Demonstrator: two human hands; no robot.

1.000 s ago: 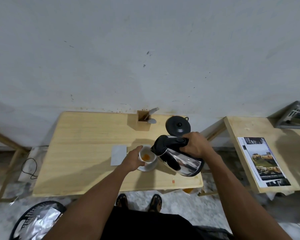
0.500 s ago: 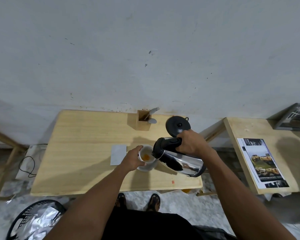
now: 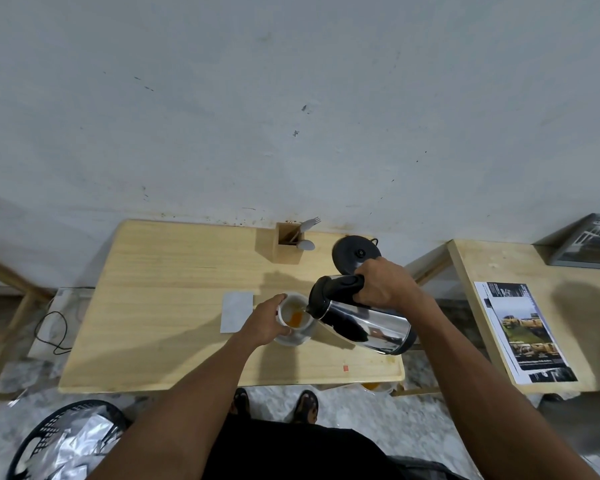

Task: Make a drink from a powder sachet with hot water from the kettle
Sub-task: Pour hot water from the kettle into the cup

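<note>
In front of me, at twelve o'clock, stands a pale grey wall (image 3: 291, 98) with dark specks. My wooden table (image 3: 160, 271) touches it. At three o'clock is a second wooden table (image 3: 520, 271), and below me a speckled grey floor (image 3: 343, 407)

Person, seen from a head-worn camera.

- Arms: both forearms bare from elbow to wrist; no sleeve reaches into view on either.
- Left hand (image 3: 265, 323): bare; no glove, ring or watch visible.
- Right hand (image 3: 383, 286): bare; no glove, ring or wristband visible.
- Torso and lap: black garment (image 3: 291, 452), plain, with no print or marking legible.
- Feet: a pair of dark open sandals (image 3: 305, 405) with straps across the foot, toes exposed; finer detail too small to tell.
</note>
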